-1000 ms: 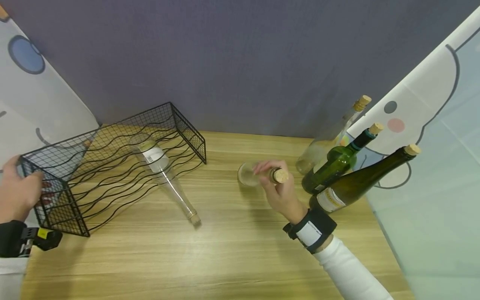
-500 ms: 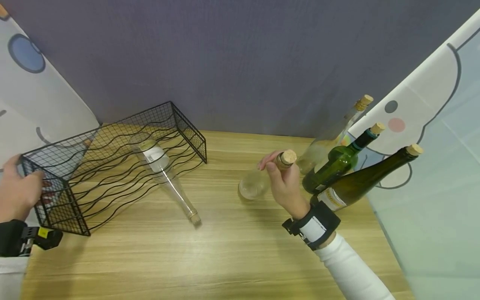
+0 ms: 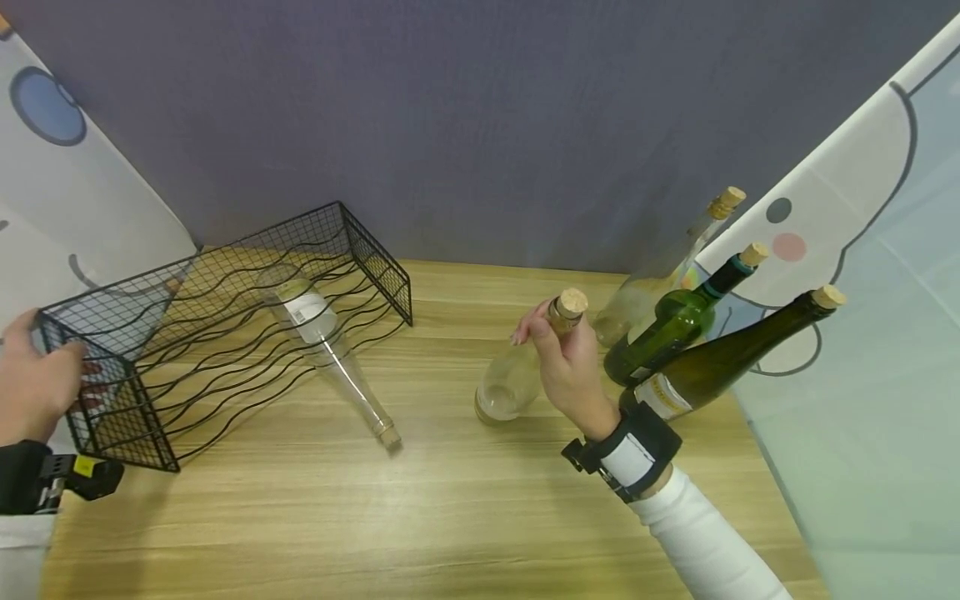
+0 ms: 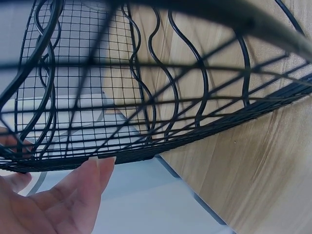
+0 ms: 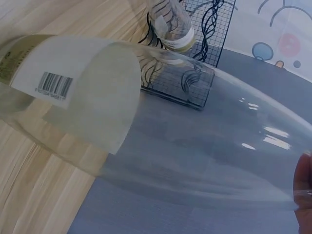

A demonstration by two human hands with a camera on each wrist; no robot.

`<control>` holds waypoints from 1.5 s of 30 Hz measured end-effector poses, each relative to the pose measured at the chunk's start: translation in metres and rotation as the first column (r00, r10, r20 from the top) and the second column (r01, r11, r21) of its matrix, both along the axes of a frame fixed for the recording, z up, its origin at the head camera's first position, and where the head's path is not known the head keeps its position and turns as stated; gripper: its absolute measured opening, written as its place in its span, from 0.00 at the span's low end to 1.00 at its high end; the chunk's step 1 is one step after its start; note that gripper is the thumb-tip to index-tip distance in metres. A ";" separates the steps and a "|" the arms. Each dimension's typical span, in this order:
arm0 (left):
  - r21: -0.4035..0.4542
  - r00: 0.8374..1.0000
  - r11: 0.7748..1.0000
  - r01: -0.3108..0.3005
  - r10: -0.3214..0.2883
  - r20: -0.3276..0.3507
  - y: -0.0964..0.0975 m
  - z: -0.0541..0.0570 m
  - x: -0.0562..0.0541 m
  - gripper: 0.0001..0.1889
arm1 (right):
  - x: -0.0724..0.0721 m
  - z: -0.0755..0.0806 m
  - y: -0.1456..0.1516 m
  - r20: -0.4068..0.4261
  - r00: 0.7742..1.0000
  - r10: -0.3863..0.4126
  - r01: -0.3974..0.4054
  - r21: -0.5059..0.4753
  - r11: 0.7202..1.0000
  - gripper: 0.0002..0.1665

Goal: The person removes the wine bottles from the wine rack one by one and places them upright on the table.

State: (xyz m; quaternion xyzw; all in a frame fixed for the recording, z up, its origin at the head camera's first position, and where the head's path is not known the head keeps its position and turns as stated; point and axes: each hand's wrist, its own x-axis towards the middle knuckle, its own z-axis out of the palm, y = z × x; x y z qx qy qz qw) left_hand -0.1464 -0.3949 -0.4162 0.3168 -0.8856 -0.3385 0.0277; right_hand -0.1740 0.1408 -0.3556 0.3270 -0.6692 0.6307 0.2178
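Note:
My left hand [image 3: 41,385] grips the left end of a black wire bottle rack [image 3: 381,268], thumb over the mesh. In the left wrist view, the fingers of that hand [image 4: 66,207] pinch the rack's edge. A clear corked bottle [image 3: 313,321] lies across the rack's wavy wires, its neck sticking out past the front. With my right hand [image 3: 573,379] I hold another clear corked bottle [image 3: 512,385] by the neck, tilted, base toward the left. The right wrist view shows its glass body [image 5: 209,131] and barcode label; whether its base touches the table cannot be told.
To the right stand a clear corked bottle [image 3: 637,300], a green bottle [image 3: 663,333] and a dark green labelled bottle [image 3: 708,367], close together near my right wrist. A grey wall [image 3: 487,133] rises behind the wooden table [image 3: 375,525], and printed panels flank both sides.
The clear bottle in my right hand has tilted and its base has shifted toward me; my right hand moved slightly right. The left hand, rack and other bottles stay put.

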 end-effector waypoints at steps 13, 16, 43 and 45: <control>0.017 1.000 1.000 -0.002 0.002 -0.014 0.002 0.000 0.002 0.37 | 0.000 0.000 0.000 0.109 0.993 0.047 -0.044 -0.026 0.999 0.36; 0.025 1.000 1.000 0.000 0.001 -0.018 0.002 -0.001 0.002 0.37 | 0.002 0.000 0.001 0.124 0.991 0.046 -0.045 -0.009 0.999 0.36; 0.026 0.999 0.999 -0.025 0.026 -0.042 -0.001 -0.007 -0.002 0.37 | 0.003 -0.033 -0.004 0.161 0.986 -0.037 0.039 -0.009 0.999 0.05; 0.012 0.999 1.000 -0.025 0.025 -0.036 -0.003 -0.008 -0.002 0.37 | 0.003 -0.034 -0.003 0.165 0.985 -0.047 0.046 0.009 0.999 0.04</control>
